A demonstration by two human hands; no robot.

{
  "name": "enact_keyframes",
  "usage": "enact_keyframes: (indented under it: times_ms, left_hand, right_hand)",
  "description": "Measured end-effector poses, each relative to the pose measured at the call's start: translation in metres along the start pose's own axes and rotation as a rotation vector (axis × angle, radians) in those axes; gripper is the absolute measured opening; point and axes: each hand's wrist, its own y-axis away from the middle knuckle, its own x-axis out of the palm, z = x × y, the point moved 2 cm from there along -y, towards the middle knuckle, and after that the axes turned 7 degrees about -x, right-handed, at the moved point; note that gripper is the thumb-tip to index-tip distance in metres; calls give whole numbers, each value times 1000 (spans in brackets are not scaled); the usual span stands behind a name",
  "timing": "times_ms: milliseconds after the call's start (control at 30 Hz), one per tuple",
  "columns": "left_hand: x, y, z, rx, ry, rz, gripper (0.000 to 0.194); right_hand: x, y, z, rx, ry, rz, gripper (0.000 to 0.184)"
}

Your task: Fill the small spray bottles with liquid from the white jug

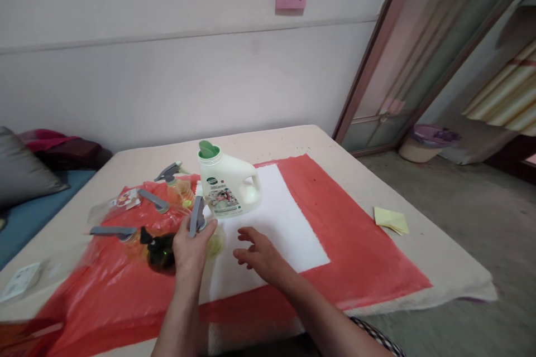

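My left hand [190,248] is closed around a clear spray bottle with a grey lever top [196,216]. Yellowish liquid shows near its base; my fingers hide much of its body. To the right of it, my right hand [258,254] hovers over the white sheet [272,234], fingers apart and holding nothing. Just beyond both hands a white plastic jug [228,181] stands upright, with a side handle and a green spout. Other bottles with grey tops, one a clear bottle [180,189], sit at left. A dark, shiny bundle [161,251] lies beside my left wrist.
Red plastic sheeting [355,251] covers much of the pale table [444,256]. Yellow paper slips [391,220] lie at right, and a small white device [20,281] at far left. A white wall [167,83] rises behind. On the floor stands a bin [422,148].
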Motion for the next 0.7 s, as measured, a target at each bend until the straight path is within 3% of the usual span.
enact_keyframes:
  times_ms: [133,267,433,600,700]
  left_hand:
    - [-7,6,-9,45,-89,-44,63]
    - [-12,11,-11,134,8,-102,84]
    - [-20,21,-13,290,70,-232,73]
    - [-29,46,-32,751,171,-396,42]
    - [-28,68,-40,975,100,-409,37]
  right_hand:
    - [-2,-2,-1,-9,12,-3,52]
    - [-4,-1,0,-19,31,-16,48]
    - [-5,-2,0,-32,58,-9,46]
    - [-5,-5,-4,-45,120,14,42]
    - [-6,-3,-5,-76,206,27,38]
